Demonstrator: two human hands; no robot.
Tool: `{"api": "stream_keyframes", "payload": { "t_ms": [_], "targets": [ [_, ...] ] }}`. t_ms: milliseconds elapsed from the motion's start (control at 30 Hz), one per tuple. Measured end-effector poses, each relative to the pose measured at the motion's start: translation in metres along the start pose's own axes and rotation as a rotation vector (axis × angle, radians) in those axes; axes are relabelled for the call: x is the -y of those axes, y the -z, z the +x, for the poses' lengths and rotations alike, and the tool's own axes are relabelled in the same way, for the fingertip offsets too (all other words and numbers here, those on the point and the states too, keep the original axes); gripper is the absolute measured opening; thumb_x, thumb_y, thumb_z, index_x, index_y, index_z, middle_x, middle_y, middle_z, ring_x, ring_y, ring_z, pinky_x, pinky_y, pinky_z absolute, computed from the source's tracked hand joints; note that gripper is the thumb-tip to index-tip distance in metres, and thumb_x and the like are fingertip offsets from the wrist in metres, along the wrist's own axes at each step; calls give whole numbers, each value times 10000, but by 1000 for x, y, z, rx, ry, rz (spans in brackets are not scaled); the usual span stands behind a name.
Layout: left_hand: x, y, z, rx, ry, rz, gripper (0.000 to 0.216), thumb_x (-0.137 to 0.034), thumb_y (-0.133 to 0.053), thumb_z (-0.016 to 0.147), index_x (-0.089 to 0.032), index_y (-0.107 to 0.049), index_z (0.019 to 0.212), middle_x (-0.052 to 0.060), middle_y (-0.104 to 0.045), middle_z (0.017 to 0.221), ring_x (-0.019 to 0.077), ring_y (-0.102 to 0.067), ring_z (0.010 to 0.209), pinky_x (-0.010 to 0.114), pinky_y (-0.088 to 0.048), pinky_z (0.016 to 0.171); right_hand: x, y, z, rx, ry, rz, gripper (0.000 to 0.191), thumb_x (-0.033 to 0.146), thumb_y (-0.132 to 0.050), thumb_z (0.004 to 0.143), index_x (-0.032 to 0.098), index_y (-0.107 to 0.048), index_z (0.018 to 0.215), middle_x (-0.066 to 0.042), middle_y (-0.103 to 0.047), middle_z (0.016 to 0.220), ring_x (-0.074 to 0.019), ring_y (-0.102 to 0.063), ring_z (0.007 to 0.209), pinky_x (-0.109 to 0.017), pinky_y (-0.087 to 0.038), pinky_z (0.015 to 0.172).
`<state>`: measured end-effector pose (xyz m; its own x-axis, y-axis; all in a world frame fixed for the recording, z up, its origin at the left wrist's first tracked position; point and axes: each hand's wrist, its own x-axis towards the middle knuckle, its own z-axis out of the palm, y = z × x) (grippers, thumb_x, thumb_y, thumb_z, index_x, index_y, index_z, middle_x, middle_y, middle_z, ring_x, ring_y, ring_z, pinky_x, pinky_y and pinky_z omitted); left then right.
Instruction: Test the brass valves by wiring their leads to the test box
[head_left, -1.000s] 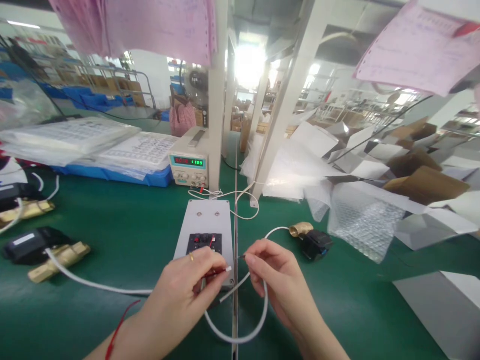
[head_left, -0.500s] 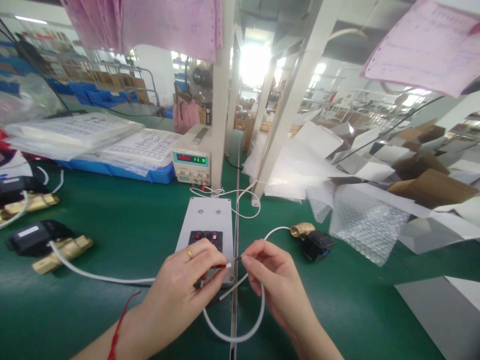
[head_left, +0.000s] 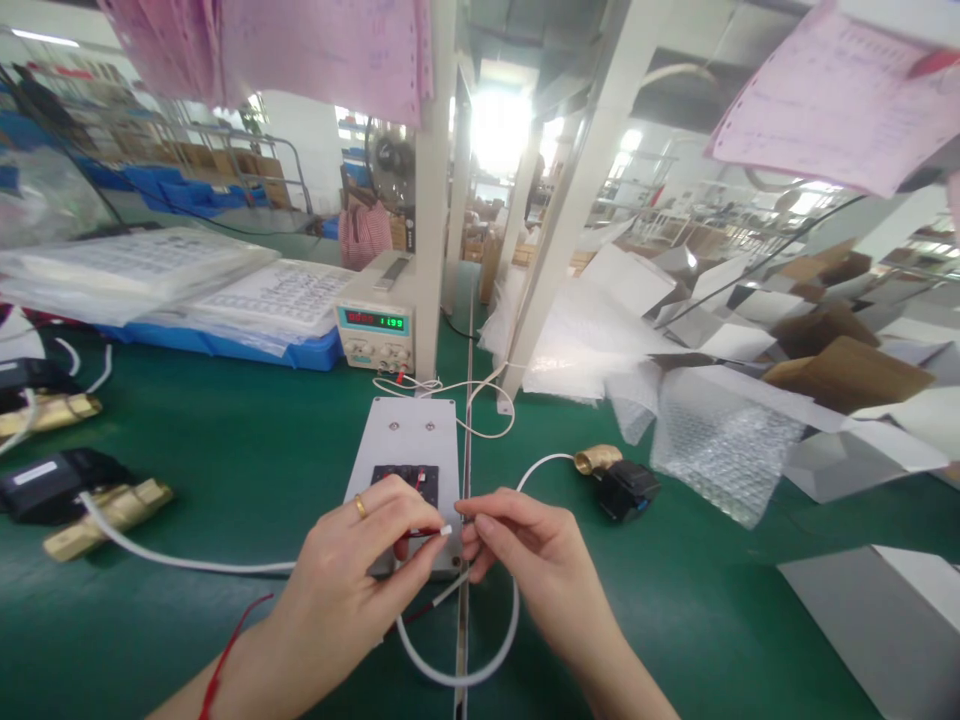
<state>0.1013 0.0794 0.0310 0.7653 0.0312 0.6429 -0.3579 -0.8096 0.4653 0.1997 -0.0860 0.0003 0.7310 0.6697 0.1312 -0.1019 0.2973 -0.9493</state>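
Observation:
My left hand [head_left: 358,570], with a ring on one finger, pinches a thin red wire end over the grey test box [head_left: 409,450], just below its black terminal block [head_left: 406,482]. My right hand [head_left: 525,565] pinches a second fine wire end right beside it, fingertips nearly touching the left hand's. Both wire ends come out of a white cable [head_left: 480,655] that loops under my hands and runs right to a brass valve with a black actuator [head_left: 619,480].
A power supply [head_left: 375,335] with a lit display stands behind the box. More brass valves with black actuators [head_left: 75,495] lie at left, near blue trays [head_left: 225,345] of bagged parts. Bubble wrap [head_left: 720,450], white sheets and cardboard boxes [head_left: 847,370] crowd the right.
My right hand has moved left toward my left hand, closing the gap between the two wire ends. The left hand has stayed over the test box.

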Motion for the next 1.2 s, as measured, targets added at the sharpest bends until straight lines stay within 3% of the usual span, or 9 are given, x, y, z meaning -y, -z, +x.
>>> {"api": "stream_keyframes", "payload": {
  "t_ms": [167,367,700,1000,1200],
  "targets": [
    [-1,0,1,-27,-36,36,159,-110,-546,980,-208,-617,876,-9,-689,810,103,-686,754,163,-523,692,0,-2,0,3,-22,33,307,459,-871,910,215,-809,1084,-70,-782,840,-213,-773,781,-242,-656,676],
    [3,-2,-3,-17,7,40,124,-147,-577,973,-210,-641,887,-15,-681,788,111,-681,711,182,-520,661,2,-5,-1,-72,-64,27,398,522,-950,796,181,-754,860,-74,-776,784,-266,-786,792,-267,-661,646],
    [2,0,-2,1,40,24,135,-176,-584,980,-208,-658,872,-11,-700,797,112,-694,729,174,-522,667,6,-3,-2,-107,-19,-61,218,349,-910,824,182,-770,808,-38,-719,716,-149,-655,623,-183,-531,568],
    [5,-1,-2,8,86,-15,121,-193,-613,966,-229,-676,869,-28,-720,806,110,-709,737,162,-521,669,8,-2,-2,-86,-98,-45,310,419,-916,804,169,-732,792,-25,-672,690,-167,-634,626,-232,-531,600],
    [4,-2,-3,4,92,-28,105,-166,-633,934,-233,-681,871,-41,-715,803,96,-701,724,151,-513,678,11,-4,-2,-67,-97,-40,249,354,-878,819,166,-718,784,-16,-664,684,-153,-622,629,-211,-515,602]
  ]
}}
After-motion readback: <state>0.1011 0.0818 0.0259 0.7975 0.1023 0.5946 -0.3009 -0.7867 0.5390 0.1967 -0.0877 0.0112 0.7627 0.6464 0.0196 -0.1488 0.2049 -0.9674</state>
